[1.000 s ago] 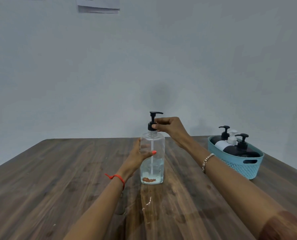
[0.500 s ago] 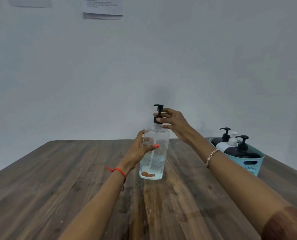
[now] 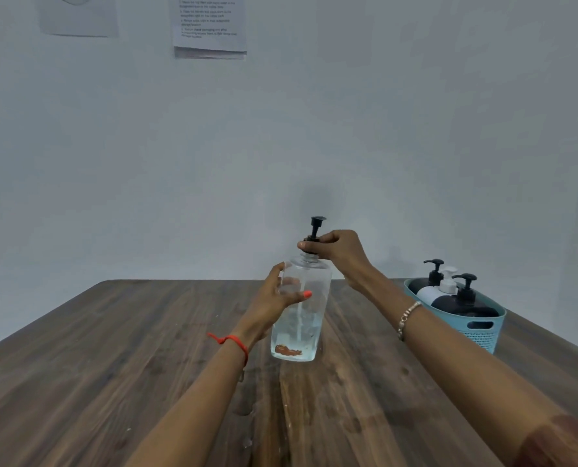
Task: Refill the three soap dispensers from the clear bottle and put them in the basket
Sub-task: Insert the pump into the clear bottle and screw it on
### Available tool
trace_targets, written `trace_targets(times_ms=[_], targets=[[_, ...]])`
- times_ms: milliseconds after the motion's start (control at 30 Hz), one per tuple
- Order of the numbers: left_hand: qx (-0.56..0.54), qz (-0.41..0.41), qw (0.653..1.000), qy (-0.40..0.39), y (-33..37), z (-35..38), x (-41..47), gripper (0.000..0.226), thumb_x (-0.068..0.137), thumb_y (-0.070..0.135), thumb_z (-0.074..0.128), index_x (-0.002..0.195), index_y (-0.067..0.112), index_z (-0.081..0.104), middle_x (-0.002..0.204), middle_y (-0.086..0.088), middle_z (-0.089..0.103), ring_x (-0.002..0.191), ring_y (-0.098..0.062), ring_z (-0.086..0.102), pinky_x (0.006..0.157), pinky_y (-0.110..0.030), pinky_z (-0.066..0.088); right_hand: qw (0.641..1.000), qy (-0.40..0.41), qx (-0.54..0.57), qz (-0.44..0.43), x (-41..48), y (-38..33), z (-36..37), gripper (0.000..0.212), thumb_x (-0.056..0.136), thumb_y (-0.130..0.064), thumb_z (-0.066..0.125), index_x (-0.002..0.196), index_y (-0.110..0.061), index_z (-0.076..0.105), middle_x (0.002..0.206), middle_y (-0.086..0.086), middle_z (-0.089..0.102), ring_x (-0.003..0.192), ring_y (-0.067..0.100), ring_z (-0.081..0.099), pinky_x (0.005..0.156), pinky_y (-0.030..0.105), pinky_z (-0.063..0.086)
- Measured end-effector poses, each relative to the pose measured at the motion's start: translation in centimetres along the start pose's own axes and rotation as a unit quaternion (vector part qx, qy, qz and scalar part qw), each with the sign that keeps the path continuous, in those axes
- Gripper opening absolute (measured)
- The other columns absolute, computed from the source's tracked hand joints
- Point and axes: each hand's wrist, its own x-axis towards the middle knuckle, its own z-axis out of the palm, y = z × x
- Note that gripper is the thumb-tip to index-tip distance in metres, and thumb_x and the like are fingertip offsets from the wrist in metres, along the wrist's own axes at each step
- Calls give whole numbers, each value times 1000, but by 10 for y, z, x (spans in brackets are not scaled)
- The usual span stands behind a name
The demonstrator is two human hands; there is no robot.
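The clear bottle [image 3: 301,315] is tilted a little to the right at the middle of the wooden table [image 3: 112,348], with liquid in its lower half. My left hand [image 3: 277,305] grips its body from the left. My right hand [image 3: 338,251] pinches the collar of its black pump [image 3: 316,230]. At the right, the blue basket [image 3: 483,326] holds three dispensers: a black one at the back [image 3: 430,276], a white one [image 3: 441,288] and a black one in front [image 3: 464,303].
A plain wall rises behind the table, with two paper sheets [image 3: 210,25] pinned high up. Small wet spots [image 3: 247,439] lie on the wood near me. The table's far edge runs just behind the bottle.
The bottle went from standing upright on the table to being lifted and tilted. The pump head has turned under my right hand. The basket has stayed put.
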Motion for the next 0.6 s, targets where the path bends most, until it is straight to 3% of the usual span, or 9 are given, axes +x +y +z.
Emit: trace_targets(times_ms=[67, 133, 200, 267, 367, 433, 500, 600], targets=[[-5, -3, 1000, 0, 1, 2, -1, 69, 78, 23, 74, 135, 25, 37, 122, -8, 53, 106, -22, 58, 88, -38, 53, 1000, 13, -24, 15, 1, -1, 1, 34, 67, -23, 82, 65, -9, 51, 70, 5, 61, 73, 1, 69, 70, 20, 49], [-16, -10, 1000, 6, 2, 4, -1, 69, 77, 23, 74, 135, 25, 37, 122, -10, 53, 108, -25, 58, 94, -46, 50, 998, -42, 32, 29, 3, -2, 1, 24, 74, -22, 76, 78, -8, 57, 78, 2, 66, 81, 10, 68, 73, 21, 49], [-26, -14, 1000, 11, 4, 4, -2, 68, 78, 21, 74, 135, 24, 37, 122, -11, 53, 107, -24, 58, 94, -45, 51, 984, -108, 139, 38, 3, -4, -4, 12, 83, -5, 64, 95, -4, 63, 92, 8, 67, 89, 18, 66, 81, 22, 52], [-19, -11, 1000, 12, 5, 5, -2, 68, 78, 21, 74, 135, 24, 37, 122, -10, 53, 107, -24, 57, 94, -46, 50, 977, -120, 175, 35, 3, -4, -10, 23, 81, 9, 59, 101, -1, 63, 97, 11, 67, 89, 18, 67, 83, 22, 54], [7, -5, 1000, 12, 6, 5, -2, 69, 77, 23, 74, 136, 23, 37, 122, -10, 53, 109, -26, 56, 97, -50, 48, 992, -39, 112, 31, 0, -1, -9, 26, 68, 6, 74, 91, -4, 68, 90, 11, 70, 82, 21, 68, 87, 32, 54], [11, -9, 1000, 12, 7, 7, -3, 69, 78, 22, 74, 136, 22, 36, 123, -10, 53, 109, -26, 56, 96, -48, 49, 999, 3, 34, 27, -1, -1, -3, 28, 63, -4, 82, 87, -7, 67, 83, 6, 70, 76, 16, 67, 79, 25, 54], [-4, -14, 1000, 11, 7, 9, -6, 69, 79, 19, 73, 137, 21, 35, 123, -10, 52, 109, -26, 56, 95, -46, 49, 1000, -14, 11, 16, -1, -2, 2, 26, 67, -11, 81, 89, -7, 67, 81, 3, 68, 75, 14, 66, 76, 21, 52], [-23, -23, 999, 10, 6, 6, -7, 68, 79, 19, 73, 136, 22, 36, 122, -11, 53, 107, -25, 57, 93, -46, 51, 988, -90, 122, 38, 1, -4, -2, 20, 81, -2, 65, 100, 2, 65, 93, 8, 67, 87, 20, 65, 84, 26, 52]])
